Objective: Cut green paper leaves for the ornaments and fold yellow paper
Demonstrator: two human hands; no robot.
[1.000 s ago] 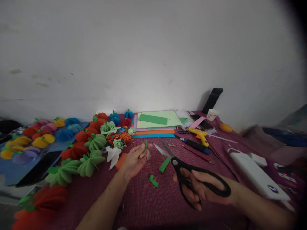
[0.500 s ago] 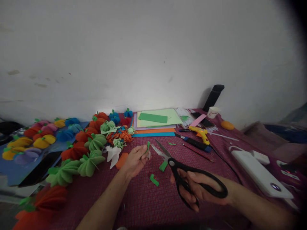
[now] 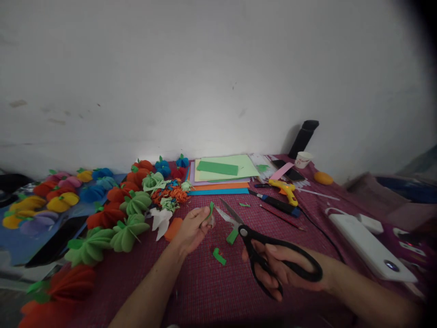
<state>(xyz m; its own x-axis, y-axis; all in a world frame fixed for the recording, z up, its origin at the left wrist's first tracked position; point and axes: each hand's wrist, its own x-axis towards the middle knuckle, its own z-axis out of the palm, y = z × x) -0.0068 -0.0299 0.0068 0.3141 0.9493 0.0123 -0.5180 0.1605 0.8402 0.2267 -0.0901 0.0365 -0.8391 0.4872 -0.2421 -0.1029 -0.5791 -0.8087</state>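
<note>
Centre: green snippet [image 3: 210, 209], pinched in my left hand [image 3: 191, 229]; outline too small to judge finished. Lower right: my right hand [image 3: 278, 264], gripping scissors [image 3: 243, 232], blades parted. Seemingly done: pumpkin ornaments [image 3: 105, 217], left. Remaining, I judge: green strip [image 3: 217, 168], upper centre.

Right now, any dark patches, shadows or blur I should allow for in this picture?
Head view: upper-right corner lost in black; wall brightest above the pale green sheet; upright black object shadowing the wall to its left. Head view again: nearest orange pumpkin, lower left, blurred; scissors fairly sharp.
</note>
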